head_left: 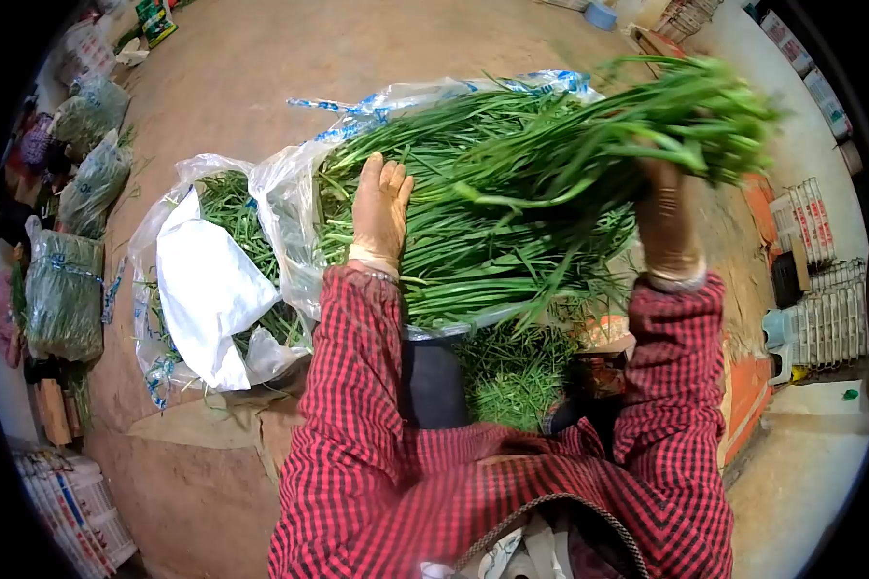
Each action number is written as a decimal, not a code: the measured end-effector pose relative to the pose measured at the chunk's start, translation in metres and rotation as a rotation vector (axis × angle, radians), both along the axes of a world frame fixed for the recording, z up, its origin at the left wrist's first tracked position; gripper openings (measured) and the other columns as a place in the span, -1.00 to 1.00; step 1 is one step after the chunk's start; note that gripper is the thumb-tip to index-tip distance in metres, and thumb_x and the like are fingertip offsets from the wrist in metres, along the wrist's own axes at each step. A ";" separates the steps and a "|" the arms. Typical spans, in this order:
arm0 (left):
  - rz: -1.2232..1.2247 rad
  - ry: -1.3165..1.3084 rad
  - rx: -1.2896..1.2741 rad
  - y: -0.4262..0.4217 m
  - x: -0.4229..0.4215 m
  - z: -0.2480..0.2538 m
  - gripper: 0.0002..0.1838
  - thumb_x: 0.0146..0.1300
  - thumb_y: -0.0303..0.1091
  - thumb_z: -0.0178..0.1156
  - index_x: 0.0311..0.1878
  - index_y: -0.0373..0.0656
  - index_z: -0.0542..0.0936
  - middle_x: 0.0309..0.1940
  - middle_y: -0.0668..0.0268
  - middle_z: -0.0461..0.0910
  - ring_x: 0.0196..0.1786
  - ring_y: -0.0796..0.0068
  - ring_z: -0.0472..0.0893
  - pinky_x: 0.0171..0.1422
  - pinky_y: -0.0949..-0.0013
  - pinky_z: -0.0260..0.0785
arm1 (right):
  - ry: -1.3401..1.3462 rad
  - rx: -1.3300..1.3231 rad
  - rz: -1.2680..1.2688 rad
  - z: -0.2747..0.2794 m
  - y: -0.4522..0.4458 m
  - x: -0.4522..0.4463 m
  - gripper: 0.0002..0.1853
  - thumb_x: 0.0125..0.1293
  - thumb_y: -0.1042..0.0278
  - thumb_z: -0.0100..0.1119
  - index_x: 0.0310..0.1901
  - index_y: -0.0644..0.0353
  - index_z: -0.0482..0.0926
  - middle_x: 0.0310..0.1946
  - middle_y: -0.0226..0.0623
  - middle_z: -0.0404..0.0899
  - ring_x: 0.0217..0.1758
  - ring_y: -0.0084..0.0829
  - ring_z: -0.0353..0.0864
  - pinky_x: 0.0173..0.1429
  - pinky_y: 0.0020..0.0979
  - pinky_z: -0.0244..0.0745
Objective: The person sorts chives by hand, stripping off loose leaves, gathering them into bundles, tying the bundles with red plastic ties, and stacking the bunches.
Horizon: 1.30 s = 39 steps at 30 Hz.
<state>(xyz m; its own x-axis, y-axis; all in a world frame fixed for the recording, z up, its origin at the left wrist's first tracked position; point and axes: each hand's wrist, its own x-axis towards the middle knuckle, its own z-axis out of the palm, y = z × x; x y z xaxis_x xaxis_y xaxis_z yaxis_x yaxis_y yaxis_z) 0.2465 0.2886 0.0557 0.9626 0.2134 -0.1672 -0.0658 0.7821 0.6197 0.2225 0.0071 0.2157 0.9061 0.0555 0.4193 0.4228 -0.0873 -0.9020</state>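
A large heap of long green stalks (483, 232) lies on clear plastic sheeting with blue print (396, 101). My left hand (381, 207), in a thin glove, rests at the heap's left end with its fingers apart, holding nothing. On the right, my gloved right hand (666, 217) is raised and grips a thick bunch of green stalks (695, 125); the leaves partly hide its fingers. The bunch's leafy end trails left over the heap.
Left of the heap stands an open plastic bag (294, 203) of greens with a white sheet (208, 285) on it. Loose trimmings (517, 376) lie near the knees. Wrapped bundles (65, 289) line the left wall; crates (830, 314) stand at right.
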 end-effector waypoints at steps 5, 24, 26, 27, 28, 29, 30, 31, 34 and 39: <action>0.022 0.009 0.005 0.003 0.011 -0.017 -0.40 0.49 -0.15 0.02 0.46 -0.20 0.14 0.38 0.13 0.27 0.45 0.06 0.26 0.50 0.10 0.12 | -0.247 0.519 -0.208 0.069 -0.093 -0.029 -0.66 0.35 0.21 0.21 0.04 0.26 0.58 0.08 -0.17 0.58 0.11 -0.28 0.57 0.15 -0.25 0.56; -0.366 -0.939 0.798 -0.179 -0.151 0.152 0.01 -0.08 -0.11 0.56 0.45 -0.11 0.26 0.43 0.08 0.24 0.51 0.17 0.15 0.48 0.20 0.19 | -0.232 -0.350 -0.076 0.071 -0.154 -0.179 -0.72 0.34 0.26 0.17 0.02 0.16 0.60 -0.07 -0.32 0.63 -0.02 -0.39 0.61 0.10 -0.32 0.53; -0.485 -0.971 0.730 -0.221 -0.172 0.148 -0.12 -0.06 -0.15 0.55 0.34 -0.19 0.38 0.28 0.08 0.42 0.36 0.19 0.38 0.37 0.22 0.32 | -0.173 -0.596 0.016 0.068 -0.119 -0.179 -0.64 0.32 0.27 0.22 0.11 0.19 0.55 0.00 -0.30 0.59 0.04 -0.36 0.58 0.14 -0.32 0.50; -0.629 -0.875 0.721 -0.235 -0.174 0.135 -0.22 -0.03 -0.19 0.53 0.27 -0.24 0.44 0.18 0.09 0.52 0.25 0.23 0.49 0.30 0.24 0.39 | -0.093 -0.653 0.050 0.067 -0.103 -0.180 -0.57 0.29 0.29 0.26 0.16 0.22 0.51 0.06 -0.26 0.56 0.10 -0.32 0.54 0.19 -0.31 0.46; -0.575 -0.782 0.499 -0.246 -0.179 0.118 -0.33 0.04 -0.24 0.49 0.21 -0.26 0.48 0.09 0.14 0.57 0.13 0.28 0.55 0.22 0.26 0.43 | -0.015 -0.712 0.084 0.066 -0.086 -0.180 -0.49 0.26 0.30 0.30 0.22 0.24 0.47 0.13 -0.22 0.52 0.17 -0.28 0.51 0.25 -0.29 0.42; -0.520 -0.685 0.280 -0.255 -0.189 0.100 -0.44 0.10 -0.28 0.45 0.14 -0.29 0.52 0.00 0.19 0.62 0.01 0.33 0.61 0.15 0.28 0.47 | 0.022 -0.659 0.058 0.056 -0.084 -0.186 -0.37 0.22 0.24 0.34 0.28 0.28 0.37 0.22 -0.14 0.43 0.27 -0.23 0.43 0.32 -0.26 0.35; -0.580 -0.423 -0.066 -0.264 -0.208 0.086 -0.55 0.18 -0.33 0.39 0.11 -0.27 0.56 0.00 0.25 0.63 -0.01 0.41 0.60 0.13 0.31 0.46 | 0.057 -0.603 0.032 0.046 -0.083 -0.191 -0.24 0.19 0.17 0.37 0.35 0.32 0.27 0.30 -0.06 0.34 0.37 -0.18 0.34 0.39 -0.23 0.27; -0.568 -0.372 -0.046 -0.266 -0.214 0.076 -0.62 0.23 -0.33 0.35 0.09 -0.23 0.58 -0.01 0.33 0.62 0.00 0.49 0.59 0.11 0.33 0.46 | 0.149 -0.478 -0.030 0.028 -0.082 -0.204 -0.07 0.14 0.08 0.41 0.43 0.35 0.14 0.37 0.01 0.25 0.43 -0.14 0.26 0.44 -0.20 0.21; -0.864 -0.059 -0.239 -0.274 -0.245 0.049 -0.61 0.35 -0.21 0.22 0.10 -0.28 0.57 -0.03 0.40 0.61 0.01 0.54 0.57 0.15 0.37 0.40 | 0.484 -0.685 -0.010 -0.024 -0.105 -0.232 0.10 0.14 -0.08 0.42 0.47 0.40 -0.03 0.35 0.04 0.28 0.43 -0.22 0.24 0.46 -0.30 0.15; -1.126 0.323 -0.432 -0.302 -0.294 -0.047 -0.57 0.34 -0.26 0.17 0.20 -0.28 0.45 0.01 0.14 0.61 0.03 0.31 0.64 0.07 0.20 0.56 | 1.219 -0.735 0.323 -0.092 -0.143 -0.221 -0.03 0.29 -0.29 0.16 0.39 0.48 0.16 0.18 0.10 0.47 0.28 -0.18 0.45 0.35 -0.27 0.31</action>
